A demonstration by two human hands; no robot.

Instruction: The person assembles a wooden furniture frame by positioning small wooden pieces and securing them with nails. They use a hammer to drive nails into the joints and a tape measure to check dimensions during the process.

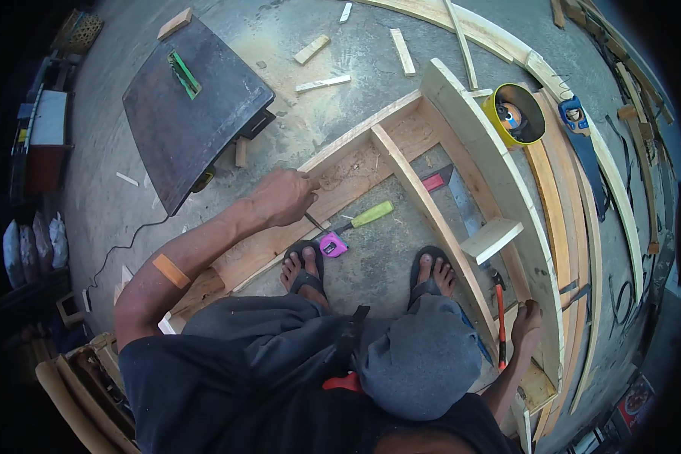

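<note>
A wooden frame (pixel 425 203) of pale boards, with a divider along it and a short crosspiece, lies on the floor around my feet. My left hand (pixel 284 198) is closed over its left side board, fingers curled at the inner edge. Lower right, my right hand (pixel 527 324) grips the right side board, its fingers partly hidden. Within the frame lie a green-handled tool (pixel 372 214), a purple tape measure (pixel 332 244) by my left foot, a try square with a red handle (pixel 437 178) and a hammer with a red handle (pixel 500 318).
A dark-topped table saw (pixel 197 106) with a green strip stands at upper left. Wood offcuts (pixel 323 83) and sawdust litter the floor beyond the frame. At right are a yellow bucket (pixel 540 125), a blue-handled handsaw (pixel 573 115) and long planks (pixel 556 204).
</note>
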